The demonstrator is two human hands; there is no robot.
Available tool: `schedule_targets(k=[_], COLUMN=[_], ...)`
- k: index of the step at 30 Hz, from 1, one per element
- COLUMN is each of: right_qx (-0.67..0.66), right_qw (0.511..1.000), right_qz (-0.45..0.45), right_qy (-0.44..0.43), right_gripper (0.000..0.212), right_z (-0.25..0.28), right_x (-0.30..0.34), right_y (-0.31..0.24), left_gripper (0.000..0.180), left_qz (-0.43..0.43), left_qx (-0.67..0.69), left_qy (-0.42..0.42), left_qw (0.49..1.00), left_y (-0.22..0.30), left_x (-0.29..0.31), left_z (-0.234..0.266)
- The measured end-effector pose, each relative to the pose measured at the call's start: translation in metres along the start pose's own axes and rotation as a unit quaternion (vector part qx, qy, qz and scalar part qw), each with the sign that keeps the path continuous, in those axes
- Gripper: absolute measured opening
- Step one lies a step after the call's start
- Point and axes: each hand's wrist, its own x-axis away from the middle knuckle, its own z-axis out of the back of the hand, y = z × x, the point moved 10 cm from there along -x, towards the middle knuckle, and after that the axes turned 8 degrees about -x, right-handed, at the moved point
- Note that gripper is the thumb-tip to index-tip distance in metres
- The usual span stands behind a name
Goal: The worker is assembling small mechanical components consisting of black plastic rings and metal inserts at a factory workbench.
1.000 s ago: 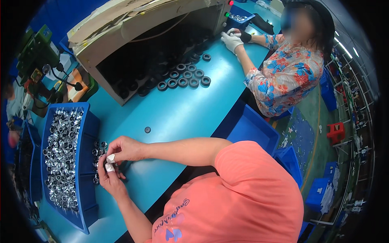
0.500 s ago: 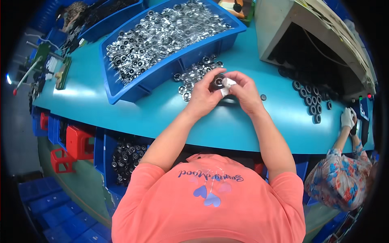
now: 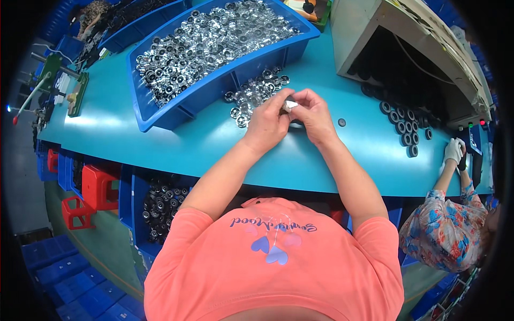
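Note:
Both my hands meet over the teal table. My left hand is closed around a dark round part, mostly hidden by the fingers. My right hand pinches a small white cloth or tissue and presses it against that part. Just left of my hands lies a loose heap of shiny clear-and-black wheel-like pieces. A small dark disc rests on the table to the right of my right hand.
A big blue bin of similar shiny pieces stands behind at left. Black rings lie at right, before a beige box-like housing. A co-worker's gloved hand is at far right. Red stools stand at lower left.
The round part has turned in my fingers, so its ringed face no longer shows. Less of the white cloth is visible, and my hands are closer together. The whole view has shifted slightly.

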Motion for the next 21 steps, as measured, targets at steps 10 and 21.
schedule_targets(k=[10, 21], right_qx=[-0.007, -0.098], right_qw=[0.999, 0.989], right_qz=[-0.029, -0.075], right_qy=[-0.022, -0.082], right_gripper=[0.02, 0.032], right_z=[0.0, -0.011], right_x=[0.001, 0.005], right_y=[-0.001, -0.008], left_gripper=[0.045, 0.045], left_qz=[0.006, 0.114], left_qx=[0.066, 0.359], left_qy=[0.012, -0.044], left_qw=[0.998, 0.925], left_y=[0.004, -0.011], left_x=[0.0, 0.001], left_z=[0.003, -0.006])
